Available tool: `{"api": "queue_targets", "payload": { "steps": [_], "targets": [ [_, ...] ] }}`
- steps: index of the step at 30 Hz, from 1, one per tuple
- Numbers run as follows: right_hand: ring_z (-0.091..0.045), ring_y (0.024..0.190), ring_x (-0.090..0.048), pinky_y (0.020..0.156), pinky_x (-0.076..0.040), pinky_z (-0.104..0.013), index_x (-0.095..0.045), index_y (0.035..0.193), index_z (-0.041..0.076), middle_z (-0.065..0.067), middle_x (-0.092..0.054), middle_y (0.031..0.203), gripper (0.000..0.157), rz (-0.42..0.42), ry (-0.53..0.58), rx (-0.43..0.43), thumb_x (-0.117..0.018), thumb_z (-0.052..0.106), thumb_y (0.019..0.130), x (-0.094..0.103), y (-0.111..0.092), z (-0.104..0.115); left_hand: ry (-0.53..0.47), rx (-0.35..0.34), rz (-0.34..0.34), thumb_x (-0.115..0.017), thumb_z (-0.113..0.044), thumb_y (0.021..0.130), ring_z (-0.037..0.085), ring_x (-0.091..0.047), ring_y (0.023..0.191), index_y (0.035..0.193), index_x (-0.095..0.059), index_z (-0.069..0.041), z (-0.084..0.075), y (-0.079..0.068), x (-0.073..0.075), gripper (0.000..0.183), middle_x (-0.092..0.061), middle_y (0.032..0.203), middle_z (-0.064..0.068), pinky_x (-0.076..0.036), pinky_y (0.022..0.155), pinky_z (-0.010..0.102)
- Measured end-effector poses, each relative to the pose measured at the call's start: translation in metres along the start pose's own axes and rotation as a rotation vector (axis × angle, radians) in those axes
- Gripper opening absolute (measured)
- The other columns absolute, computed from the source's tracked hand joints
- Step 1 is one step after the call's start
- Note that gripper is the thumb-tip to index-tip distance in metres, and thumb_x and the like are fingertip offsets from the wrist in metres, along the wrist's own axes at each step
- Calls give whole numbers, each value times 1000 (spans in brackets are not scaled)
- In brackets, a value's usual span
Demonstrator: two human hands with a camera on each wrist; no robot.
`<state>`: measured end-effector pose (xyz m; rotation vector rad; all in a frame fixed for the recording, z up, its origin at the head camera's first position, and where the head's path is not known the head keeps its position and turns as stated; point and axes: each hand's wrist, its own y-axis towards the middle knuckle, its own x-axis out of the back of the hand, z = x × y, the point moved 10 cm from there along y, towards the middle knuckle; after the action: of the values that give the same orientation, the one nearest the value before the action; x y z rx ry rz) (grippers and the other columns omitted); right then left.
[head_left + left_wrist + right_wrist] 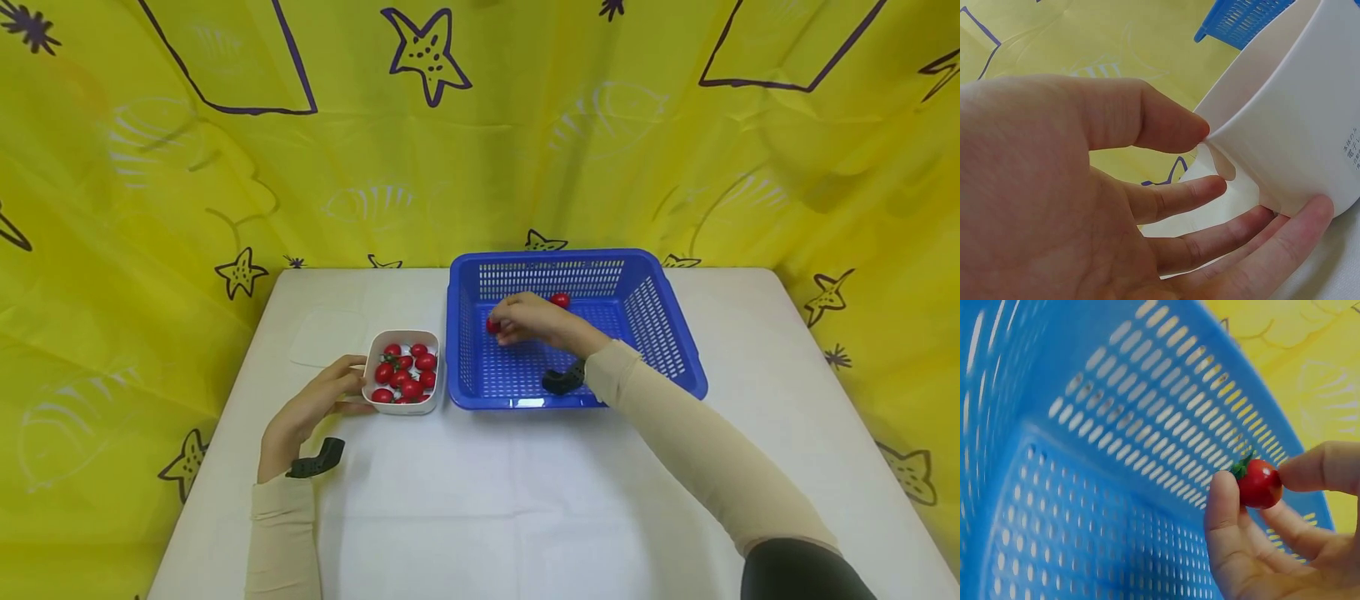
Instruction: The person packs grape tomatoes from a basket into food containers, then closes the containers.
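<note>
In the head view my right hand is inside the blue basket, toward its left side. It pinches a red cherry tomato with a green stem top between thumb and fingertips, above the basket floor in the right wrist view. Another cherry tomato lies near the basket's back wall. To the left stands a white container holding several cherry tomatoes. My left hand rests at its left side. The left wrist view shows the thumb tip at the rim and extended fingers along the lower wall.
A white-covered table carries both containers, which stand close side by side. A clear, thin-edged lid-like sheet lies behind the left hand. The yellow patterned curtain hangs along the table's back and sides.
</note>
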<state>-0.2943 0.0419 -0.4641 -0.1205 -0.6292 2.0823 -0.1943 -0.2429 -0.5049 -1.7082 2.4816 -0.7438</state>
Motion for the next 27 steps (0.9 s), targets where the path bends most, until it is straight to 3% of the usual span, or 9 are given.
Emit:
{"api": "queue_targets", "payload": {
  "steps": [7, 17, 22, 27],
  "targets": [
    [-46, 124, -54, 98, -56, -37, -54, 133, -2, -15, -59, 124, 38, 67, 149, 63, -48, 18, 102, -12, -8, 13, 15, -1, -6, -45, -27, 104, 27, -67, 110, 147, -33, -7, 0, -1, 0, 49, -49, 141, 26, -54, 101, 41],
    [-42, 117, -59, 92, -59, -30, -62, 123, 3, -12, -60, 120, 28, 115, 188, 131, -51, 17, 101, -33, -14, 39, 3, -5, 0, -43, -25, 104, 28, -67, 109, 147, -33, -6, 1, 0, -1, 48, -49, 140, 27, -55, 100, 42],
    [-27, 103, -64, 93, -58, -32, -63, 122, 4, -12, -62, 120, 27, 131, 169, 175, -51, 16, 101, -44, -14, 55, 2, -2, -1, -43, -25, 104, 28, -67, 109, 146, -33, -6, 0, 0, -1, 48, -48, 140, 26, -55, 99, 41],
    [-41, 114, -61, 92, -59, -32, -63, 121, 5, -15, -63, 120, 26, 155, 138, 204, -51, 17, 101, -59, -9, 70, 4, -1, -5, -43, -23, 103, 28, -66, 110, 147, -33, -6, 0, 0, 0, 48, -48, 140, 26, -56, 99, 41]
  ]
}}
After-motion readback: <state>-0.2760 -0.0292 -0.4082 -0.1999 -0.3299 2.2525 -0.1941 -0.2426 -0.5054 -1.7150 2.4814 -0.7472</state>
